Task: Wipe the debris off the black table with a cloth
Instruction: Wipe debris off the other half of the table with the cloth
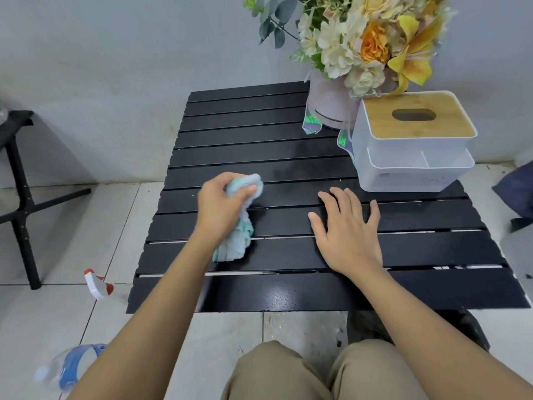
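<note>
Grips a crumpled, fluffy pale-teal cloth point(235, 241) in the left hand point(220, 206), fingers and thumb curled tight round its upper bunch, well to the left of the white plastic tissue box with a bamboo lid point(415, 157). Presses the loose lower end of that cloth onto the black slatted table point(259, 134), on slats nearer the body than the box. Lays the right hand point(346, 229) palm down on the same slats, fingers straight and slightly spread, holding nothing, just in front of the box's near left corner and apart from the cloth. Leaves a few tiny pale specks point(267, 208) on the slats between the two hands, left of the box. Just behind and left of the box, at the table's far edge: a pale pink round pot point(328, 102) of cream, orange and yellow flowers point(369, 39). Far left of the box, down on the white tiled floor point(86, 226): a clear plastic spray bottle with a blue label point(76, 366) and a black metal stand point(20, 180). Nearest the body, below the box: bent knees in beige trousers point(274, 370)
</note>
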### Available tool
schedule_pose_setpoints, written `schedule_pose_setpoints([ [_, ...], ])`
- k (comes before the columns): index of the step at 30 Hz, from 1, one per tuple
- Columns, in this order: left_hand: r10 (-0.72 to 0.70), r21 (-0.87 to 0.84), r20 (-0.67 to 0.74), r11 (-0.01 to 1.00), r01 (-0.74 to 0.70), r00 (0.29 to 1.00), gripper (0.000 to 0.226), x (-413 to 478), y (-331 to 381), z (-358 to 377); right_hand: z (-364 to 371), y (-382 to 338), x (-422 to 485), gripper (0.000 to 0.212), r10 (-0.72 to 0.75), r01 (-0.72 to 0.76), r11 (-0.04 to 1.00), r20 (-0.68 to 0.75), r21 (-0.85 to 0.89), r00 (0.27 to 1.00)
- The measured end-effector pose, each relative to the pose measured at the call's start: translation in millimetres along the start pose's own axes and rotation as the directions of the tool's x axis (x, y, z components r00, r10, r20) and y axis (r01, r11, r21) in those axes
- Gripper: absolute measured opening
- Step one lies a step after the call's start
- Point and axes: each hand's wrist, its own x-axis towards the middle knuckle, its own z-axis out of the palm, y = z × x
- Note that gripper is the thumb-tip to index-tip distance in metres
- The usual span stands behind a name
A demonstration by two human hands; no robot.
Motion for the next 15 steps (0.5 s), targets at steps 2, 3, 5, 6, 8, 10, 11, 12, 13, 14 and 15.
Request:
schedule_pose_setpoints([
  [2,-0.031,0.168,-0.126,0.984,0.052,0.992,0.006,-0.3,-7.5,-3.1,-0.2,-0.1,0.6,0.05,-0.003,0.003,1.0,0.0,-0.003,1.0],
  [3,0.001,0.242,-0.156,0.97,0.037,0.988,0.005,-3.9,-9.7,1.3,0.3,0.1,0.7,0.05,-0.005,0.005,1.0,0.0,-0.005,1.0],
  [5,0.072,0.292,-0.081,0.955,-0.045,0.994,0.006,-15.1,-8.9,13.3,1.2,0.7,-0.4,0.05,-0.007,0.007,1.0,-0.001,-0.004,1.0],
  [6,0.058,0.248,0.032,0.967,-0.064,0.998,0.005,-20.1,-5.2,19.1,1.4,1.0,-0.4,0.05,-0.002,0.002,1.0,-0.006,-0.003,1.0],
  [8,0.022,0.171,0.225,0.983,-0.062,0.974,0.008,-25.1,-0.1,19.2,1.6,1.0,0.5,0.05,0.002,-0.002,1.0,-0.004,-0.001,1.0],
  [10,0.017,0.087,0.084,0.996,-0.024,0.996,0.007,-17.3,-1.0,-0.5,2.1,1.2,0.1,0.051,-0.005,0.005,1.0,-0.003,0.0,1.0],
  [11,0.017,0.08,-0.053,0.997,-0.013,0.998,0.005,-7.6,-7.9,-17.8,2.3,1.1,0.3,0.051,-0.003,0.003,1.0,-0.008,0.0,1.0],
  [12,0.016,0.118,-0.188,0.993,0.006,0.982,0.007,3.7,-16.3,-34.0,2.2,0.9,0.6,0.051,0.001,-0.001,1.0,-0.009,-0.001,1.0],
  [13,0.015,0.203,-0.292,0.978,0.046,0.956,0.017,15.3,-29.6,-48.2,2.4,0.6,0.5,0.051,0.001,-0.001,1.0,-0.008,-0.004,1.0],
  [14,0.011,0.323,-0.346,0.94,0.108,0.938,0.03,25.5,-43.6,-58.5,2.6,0.4,0.8,0.051,-0.001,0.001,1.0,-0.009,-0.007,1.0],
  [15,-0.006,0.446,-0.362,0.877,0.179,0.932,0.039,32.3,-55.5,-62.8,3.2,0.5,1.0,0.051,-0.002,0.002,1.0,-0.011,-0.008,1.0],
])
